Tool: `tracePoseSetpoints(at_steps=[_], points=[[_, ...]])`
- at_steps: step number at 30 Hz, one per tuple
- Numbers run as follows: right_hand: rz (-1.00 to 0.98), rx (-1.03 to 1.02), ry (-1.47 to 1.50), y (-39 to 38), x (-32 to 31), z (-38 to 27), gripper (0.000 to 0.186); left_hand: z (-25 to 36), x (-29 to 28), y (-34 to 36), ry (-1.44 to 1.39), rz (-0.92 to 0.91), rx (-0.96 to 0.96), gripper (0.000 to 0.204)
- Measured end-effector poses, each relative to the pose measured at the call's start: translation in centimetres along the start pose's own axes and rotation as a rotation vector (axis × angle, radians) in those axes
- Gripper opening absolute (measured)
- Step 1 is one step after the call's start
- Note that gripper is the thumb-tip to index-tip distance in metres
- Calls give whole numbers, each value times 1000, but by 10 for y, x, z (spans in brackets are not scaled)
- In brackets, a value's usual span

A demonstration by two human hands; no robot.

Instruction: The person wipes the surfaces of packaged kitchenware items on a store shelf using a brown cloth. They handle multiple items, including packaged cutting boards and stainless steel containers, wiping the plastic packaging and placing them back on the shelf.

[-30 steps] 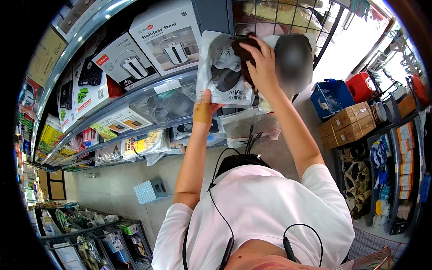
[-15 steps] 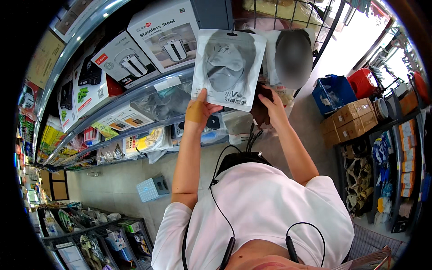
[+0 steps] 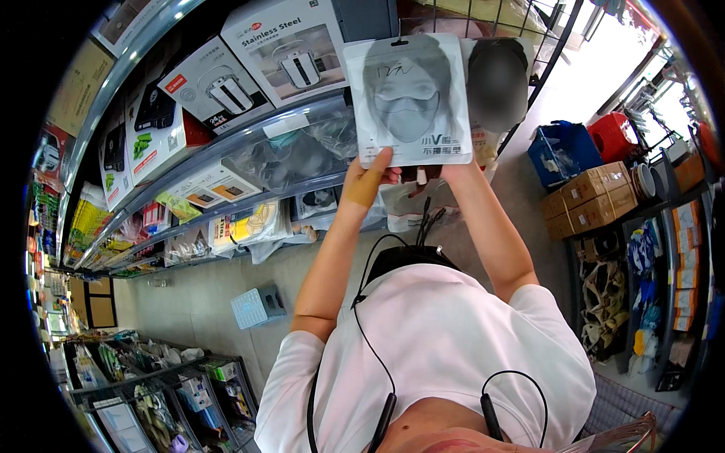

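In the head view I hold up a pale flat pouch (image 3: 408,98) printed with a grey face mask, my left hand (image 3: 366,179) shut on its lower left corner, thumb on the front. Under the pouch's lower right part is my right hand (image 3: 458,170), its fingers hidden behind it. A dark brown item with a small pale tag (image 3: 429,174) shows just beside that hand, below the pouch. Behind the pouch, to the right, another package with a dark oval (image 3: 495,87) rests against a wire rack (image 3: 551,49).
Boxed steel containers (image 3: 298,64) and bagged goods (image 3: 287,155) fill shelves on my left. At right are a blue bin (image 3: 557,151), a red container (image 3: 613,136), cartons (image 3: 600,196) and racks of goods (image 3: 683,264). A light-blue step stool (image 3: 253,306) stands on the grey floor behind me.
My right hand came down off the top of the dark brown item to below the pouch, then rose behind it. My left hand has moved the pouch right and, lately, upward, uncovering more of its front.
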State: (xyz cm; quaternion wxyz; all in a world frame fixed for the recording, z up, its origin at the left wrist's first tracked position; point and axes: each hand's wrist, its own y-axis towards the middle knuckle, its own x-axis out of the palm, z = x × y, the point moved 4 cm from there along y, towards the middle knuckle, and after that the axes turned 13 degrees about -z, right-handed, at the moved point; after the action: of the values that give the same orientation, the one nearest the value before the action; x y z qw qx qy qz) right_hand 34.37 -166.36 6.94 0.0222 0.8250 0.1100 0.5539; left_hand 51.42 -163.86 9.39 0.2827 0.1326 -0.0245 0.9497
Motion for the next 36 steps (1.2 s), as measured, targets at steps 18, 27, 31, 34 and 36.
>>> tracePoseSetpoints(at_steps=[18,27,31,34,36], points=[[18,-187,-529,-17,55,-55,42,30,2,13,-9,24,303,40],[108,-380,-676,-41,102,-44,37,64,20,-28,994,303,728,84],[53,-261,-1075,-41,107,-18,34,50,49,-34,1042,35,736,103],[-273,-417,-1486,-51,135,11,40,32,38,-29,475,2,682,102],[-426,-528,-1741,-52,138,30,44,26,40,-34,-121,-12,609,88]])
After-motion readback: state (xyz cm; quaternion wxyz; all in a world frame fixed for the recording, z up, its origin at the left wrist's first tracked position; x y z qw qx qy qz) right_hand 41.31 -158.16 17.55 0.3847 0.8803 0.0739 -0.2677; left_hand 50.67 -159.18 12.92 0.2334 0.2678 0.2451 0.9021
